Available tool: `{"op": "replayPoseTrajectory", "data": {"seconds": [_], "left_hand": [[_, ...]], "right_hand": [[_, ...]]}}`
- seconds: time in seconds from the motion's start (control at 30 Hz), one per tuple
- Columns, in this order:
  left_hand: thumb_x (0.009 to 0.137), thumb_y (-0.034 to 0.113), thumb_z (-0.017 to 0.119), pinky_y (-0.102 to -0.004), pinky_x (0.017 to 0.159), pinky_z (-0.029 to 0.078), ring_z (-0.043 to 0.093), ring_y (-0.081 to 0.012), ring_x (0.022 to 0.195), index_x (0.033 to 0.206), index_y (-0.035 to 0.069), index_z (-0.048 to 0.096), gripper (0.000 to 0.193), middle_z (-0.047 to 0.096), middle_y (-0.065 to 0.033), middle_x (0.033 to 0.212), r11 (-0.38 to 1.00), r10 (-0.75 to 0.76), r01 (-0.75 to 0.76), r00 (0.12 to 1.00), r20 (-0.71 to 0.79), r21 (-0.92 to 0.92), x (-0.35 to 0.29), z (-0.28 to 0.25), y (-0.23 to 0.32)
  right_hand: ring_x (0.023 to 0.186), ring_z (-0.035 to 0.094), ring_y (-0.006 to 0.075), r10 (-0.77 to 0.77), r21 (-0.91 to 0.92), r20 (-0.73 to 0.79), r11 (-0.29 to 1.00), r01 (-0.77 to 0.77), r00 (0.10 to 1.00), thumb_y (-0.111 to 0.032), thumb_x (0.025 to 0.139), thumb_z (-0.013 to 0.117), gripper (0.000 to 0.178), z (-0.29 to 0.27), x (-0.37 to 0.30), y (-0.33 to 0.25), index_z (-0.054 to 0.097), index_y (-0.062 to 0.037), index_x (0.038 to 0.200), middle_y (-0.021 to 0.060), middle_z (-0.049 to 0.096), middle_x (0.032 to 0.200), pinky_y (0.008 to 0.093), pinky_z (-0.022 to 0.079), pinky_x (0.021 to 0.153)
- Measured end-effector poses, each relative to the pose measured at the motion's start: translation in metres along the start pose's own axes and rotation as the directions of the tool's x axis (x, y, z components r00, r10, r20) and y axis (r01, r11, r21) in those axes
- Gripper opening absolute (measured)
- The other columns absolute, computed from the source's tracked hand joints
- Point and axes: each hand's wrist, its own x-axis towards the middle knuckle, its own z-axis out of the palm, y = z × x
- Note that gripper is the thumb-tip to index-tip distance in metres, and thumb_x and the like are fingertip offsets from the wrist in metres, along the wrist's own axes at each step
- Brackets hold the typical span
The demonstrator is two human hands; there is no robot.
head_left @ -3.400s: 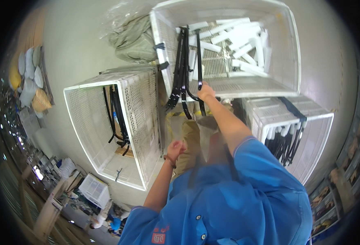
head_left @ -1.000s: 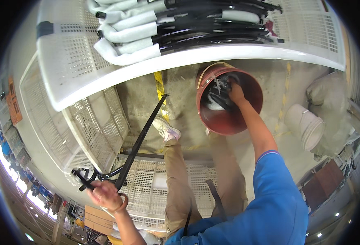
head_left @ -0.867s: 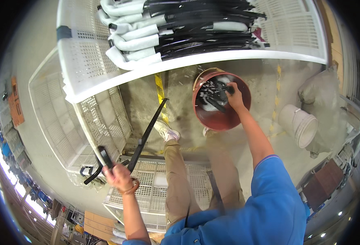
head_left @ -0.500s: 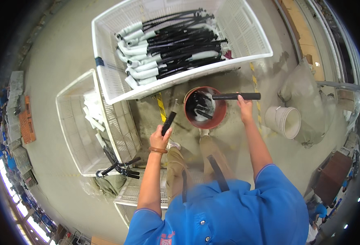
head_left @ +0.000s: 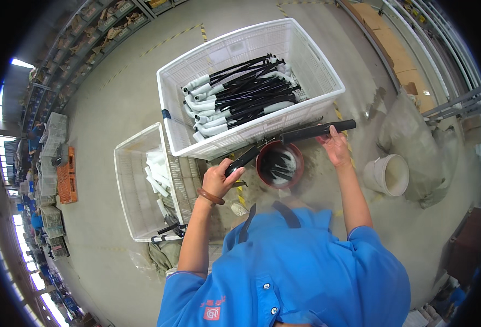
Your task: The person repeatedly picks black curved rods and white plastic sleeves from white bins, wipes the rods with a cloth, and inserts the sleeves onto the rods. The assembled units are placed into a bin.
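My left hand [head_left: 221, 179] is closed round a black tubular bar [head_left: 244, 161] that slants up toward the red bucket's rim. A thin dark end sticks out below that hand; I cannot tell if it belongs to the same bar. My right hand [head_left: 336, 147] grips a straight black tube [head_left: 318, 132] with its fingers, held nearly level above the bucket's far right side. The two pieces' inner ends are close to each other but look apart. Beneath them stands the red bucket [head_left: 299, 177], with black pieces [head_left: 280, 165] in whitish, foamy liquid.
Ahead, a large white crate [head_left: 317, 103] holds black rods with pale-wrapped ends [head_left: 213, 120]. A smaller white crate [head_left: 121, 188] at left contains white tubes [head_left: 156, 171], with black bent tubes [head_left: 174, 228] at its near corner. A white bucket [head_left: 386, 174] stands right, beside plastic sheeting [head_left: 418, 141].
My left hand has raised its black piece toward the right hand's tube, turning it more level. My view has shifted, so the crates and buckets sit differently in the picture.
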Motion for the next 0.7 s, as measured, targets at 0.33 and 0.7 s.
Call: {"op": "replayPoseTrajectory", "data": {"seconds": [0.33,0.7], "left_hand": [[0.087,0.045,0.068,-0.0415,0.056,0.049,0.065,-0.0341,0.062,0.092,0.006,0.062,0.040,0.064,-0.0139,0.065,0.994,0.025,-0.023,1.000,-0.017,0.108,0.010,0.016,0.033],[0.090,0.045,0.065,-0.0494,0.054,0.048,0.063,-0.0424,0.063,0.087,0.003,0.057,0.043,0.062,-0.0215,0.065,0.980,-0.078,0.126,0.954,-0.289,0.152,0.027,0.051,0.039]], "right_hand": [[0.095,0.068,0.0194,0.106,0.072,0.154,0.990,-0.119,0.982,-0.026,0.097,0.061,0.027,0.026,0.016,0.012,0.058,-0.0099,0.118,0.0051,0.069,0.107,0.0409,0.055,0.087],[0.079,0.063,0.0189,0.210,0.500,0.097,0.835,-0.230,0.973,-0.020,0.090,0.069,0.013,0.134,0.060,0.080,0.062,-0.0083,0.091,0.0038,0.065,0.083,0.0405,0.054,0.088]]}}
